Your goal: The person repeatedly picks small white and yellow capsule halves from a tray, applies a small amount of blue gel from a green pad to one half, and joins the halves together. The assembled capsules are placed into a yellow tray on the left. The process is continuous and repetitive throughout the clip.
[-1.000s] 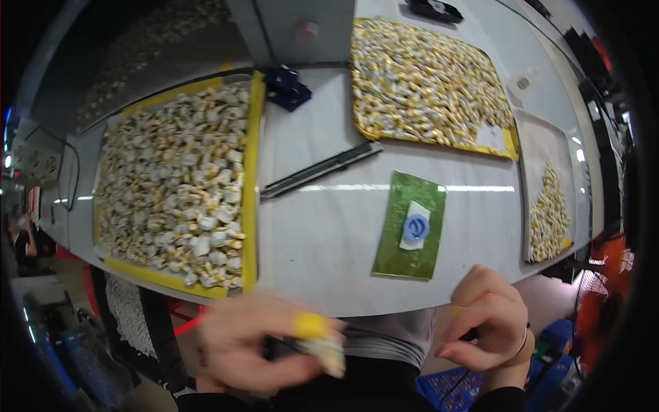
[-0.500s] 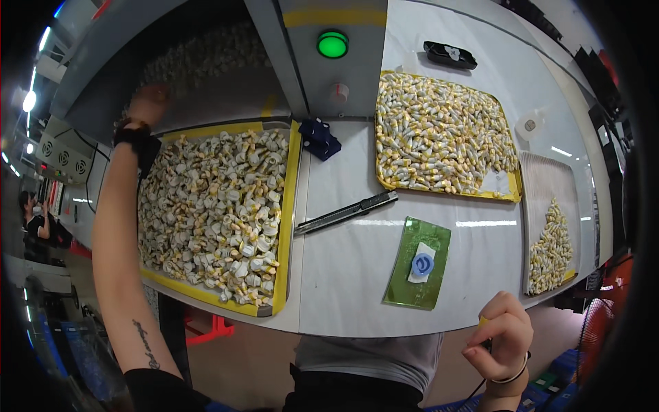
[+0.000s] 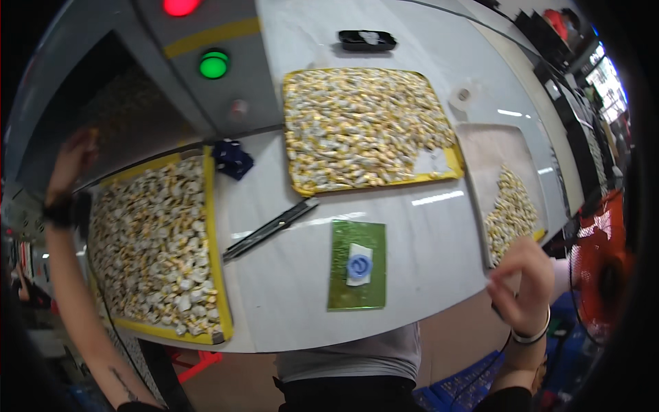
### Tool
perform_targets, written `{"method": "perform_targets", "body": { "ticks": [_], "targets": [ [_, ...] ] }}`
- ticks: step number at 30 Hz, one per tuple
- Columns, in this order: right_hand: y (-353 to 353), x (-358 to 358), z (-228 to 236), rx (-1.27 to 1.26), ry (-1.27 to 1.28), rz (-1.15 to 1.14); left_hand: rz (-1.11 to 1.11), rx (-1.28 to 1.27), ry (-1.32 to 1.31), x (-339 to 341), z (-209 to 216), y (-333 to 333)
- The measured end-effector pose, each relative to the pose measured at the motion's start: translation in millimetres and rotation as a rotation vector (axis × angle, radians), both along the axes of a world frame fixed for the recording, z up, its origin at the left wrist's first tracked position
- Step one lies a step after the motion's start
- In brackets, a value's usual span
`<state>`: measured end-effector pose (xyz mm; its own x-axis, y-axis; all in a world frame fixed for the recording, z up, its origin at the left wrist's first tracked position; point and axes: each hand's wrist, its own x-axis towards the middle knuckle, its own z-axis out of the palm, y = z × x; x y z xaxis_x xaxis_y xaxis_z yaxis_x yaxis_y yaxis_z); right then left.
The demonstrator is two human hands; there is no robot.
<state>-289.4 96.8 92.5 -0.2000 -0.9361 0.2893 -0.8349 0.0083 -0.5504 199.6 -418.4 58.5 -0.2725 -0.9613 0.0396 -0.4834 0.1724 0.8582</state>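
Note:
My left hand point(image 3: 73, 161) is at the dark opening of a grey machine, beyond the far left corner of a yellow-edged tray point(image 3: 216, 275) heaped with small whitish and yellow pieces. It is blurred, its fingers drawn together with a small orange spot at their tips that I cannot identify. My right hand point(image 3: 527, 285) hovers at the near end of a pale tray point(image 3: 498, 141), which holds a smaller pile of slim yellow-and-white pieces point(image 3: 511, 213). Its fingers are curled towards the thumb, and what they hold, if anything, is hidden.
A full yellow tray point(image 3: 446, 177) of slim pieces lies mid-table. Before it are a black utility knife point(image 3: 271, 229) and a green pad point(image 3: 357, 299) bearing a blue round piece point(image 3: 359, 266). A dark cloth point(image 3: 232, 159) lies by the machine, a black case point(image 3: 367, 41) farther back.
The whole view has swung to the right. My right hand has moved up from beside the table's front edge to the near end of the pale tray. My left hand stays by the machine opening.

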Motion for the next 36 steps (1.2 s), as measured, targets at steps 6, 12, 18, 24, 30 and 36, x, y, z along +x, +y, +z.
{"method": "perform_targets", "body": {
  "ticks": [6, 12, 18, 24, 30, 36],
  "targets": [
    [-70.2, -54.0, -5.1, 0.105, 0.227, 0.032, -1.478, 0.474, 0.583, -102.1, 35.9, 193.5],
    [-141.4, -71.5, -41.0, 0.217, 0.275, 0.126, -1.533, 0.581, 0.538, -179.3, 17.8, 347.4],
    [-139.3, -73.5, -51.7, 0.186, 0.338, 0.025, -1.267, 0.94, 0.69, -190.0, -24.9, 383.8],
    [-146.4, -79.1, -53.9, 0.17, 0.345, 0.025, -1.052, 1.16, 0.886, -186.5, -54.7, 405.2],
    [-149.3, -76.9, -50.9, 0.172, 0.343, 0.044, -0.787, 1.182, 1.148, -189.6, -63.4, 419.1],
    [-143.8, -77.9, -46.8, 0.054, 0.188, 0.044, -0.699, 1.134, 1.184, -186.2, -62.9, 416.1]
  ]
}}
